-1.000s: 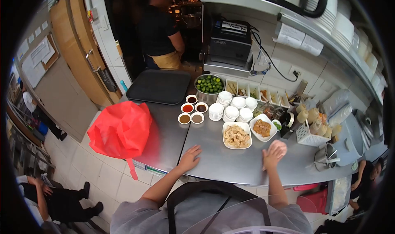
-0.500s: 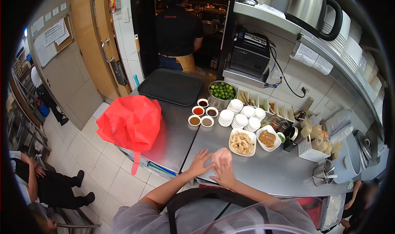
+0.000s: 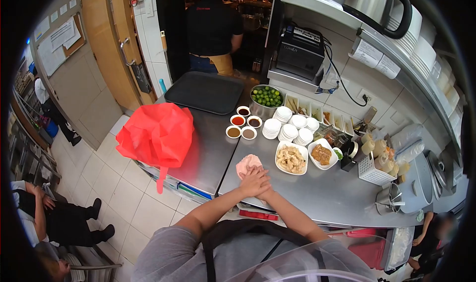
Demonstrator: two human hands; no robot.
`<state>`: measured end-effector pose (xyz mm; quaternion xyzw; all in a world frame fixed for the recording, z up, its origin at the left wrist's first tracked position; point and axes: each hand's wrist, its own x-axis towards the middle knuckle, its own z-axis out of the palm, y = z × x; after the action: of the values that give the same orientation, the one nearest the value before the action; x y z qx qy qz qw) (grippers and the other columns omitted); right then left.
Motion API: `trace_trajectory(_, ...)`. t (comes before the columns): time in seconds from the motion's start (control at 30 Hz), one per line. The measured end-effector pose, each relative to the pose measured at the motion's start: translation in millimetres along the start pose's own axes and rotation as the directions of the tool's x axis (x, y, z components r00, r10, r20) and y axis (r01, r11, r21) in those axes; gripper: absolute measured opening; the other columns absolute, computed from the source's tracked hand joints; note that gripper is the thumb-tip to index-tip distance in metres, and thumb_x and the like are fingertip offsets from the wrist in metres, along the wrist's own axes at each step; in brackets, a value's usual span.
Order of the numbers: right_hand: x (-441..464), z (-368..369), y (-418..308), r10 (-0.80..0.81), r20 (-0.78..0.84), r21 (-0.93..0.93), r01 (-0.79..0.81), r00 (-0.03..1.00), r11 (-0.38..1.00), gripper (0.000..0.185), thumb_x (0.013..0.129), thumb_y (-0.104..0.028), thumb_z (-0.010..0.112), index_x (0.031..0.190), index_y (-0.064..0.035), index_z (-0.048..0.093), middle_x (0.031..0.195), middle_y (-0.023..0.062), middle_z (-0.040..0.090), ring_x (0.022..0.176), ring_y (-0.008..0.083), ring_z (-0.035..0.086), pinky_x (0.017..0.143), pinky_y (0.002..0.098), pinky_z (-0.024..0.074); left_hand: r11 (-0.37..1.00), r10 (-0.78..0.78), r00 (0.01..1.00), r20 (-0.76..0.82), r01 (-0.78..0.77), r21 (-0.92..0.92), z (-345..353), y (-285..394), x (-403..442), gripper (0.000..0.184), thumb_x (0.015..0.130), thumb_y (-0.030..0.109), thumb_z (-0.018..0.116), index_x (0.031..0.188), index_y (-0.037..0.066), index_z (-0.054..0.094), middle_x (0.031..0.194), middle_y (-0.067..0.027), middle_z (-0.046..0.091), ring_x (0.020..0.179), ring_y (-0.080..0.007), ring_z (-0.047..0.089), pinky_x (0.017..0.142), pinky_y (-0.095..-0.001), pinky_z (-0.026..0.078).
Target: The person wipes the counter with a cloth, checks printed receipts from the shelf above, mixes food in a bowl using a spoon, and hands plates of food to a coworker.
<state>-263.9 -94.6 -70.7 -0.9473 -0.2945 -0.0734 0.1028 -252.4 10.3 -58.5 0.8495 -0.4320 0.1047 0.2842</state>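
Note:
A crumpled pink cloth lies on the steel counter near its front edge. My left hand rests over the cloth's lower part, on top of my right hand. The right hand is mostly covered, so its fingers and grip are hard to see. Beyond the hands are a square bowl of pale meat pieces and a bowl of browned pieces. Five small sauce cups stand farther back, left of stacked white dishes.
A red bag sits on the left counter, with a black tray behind it. A metal bowl of green citrus stands at the back. People stand in the doorway and at both sides. A bottle basket is at right.
My right hand has moved left across the counter with the pink cloth. My left hand has come over it, and the two now overlap.

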Motion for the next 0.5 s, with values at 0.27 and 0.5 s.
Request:
trace_trajectory(0.27, -43, 6, -26, 0.030, 0.112, -0.014, -0.028, 0.993, 1.000, 0.048, 0.084, -0.032, 0.049, 0.128, -0.0111, 0.045, 0.135, 0.0178, 0.037, 0.130, 0.0374, 0.025, 0.103, 0.0576, 0.0174, 1.000, 0.007, 1.000, 0.011, -0.007, -0.004, 3, 36, -29, 0.042, 0.078, 0.041, 0.054, 0.106, 0.011, 0.061, 0.122, -0.0101, 0.049, 0.120, -0.0329, 0.037, 0.102, -0.0508, 0.021)
trace_trajectory(0.5, -73, -8, -29, 0.101, 0.156, 0.136, -0.123, 0.983, 0.983, 0.043, 0.085, -0.030, 0.049, 0.124, -0.0108, 0.050, 0.131, 0.0181, 0.043, 0.129, 0.0357, 0.029, 0.102, 0.0565, 0.0220, 0.951, -0.076, 0.992, 0.099, 0.102, -0.290, -27, 42, -35, 0.049, 0.077, 0.039, 0.062, 0.115, 0.007, 0.056, 0.123, -0.0140, 0.050, 0.119, -0.0311, 0.042, 0.101, -0.0436, 0.029)
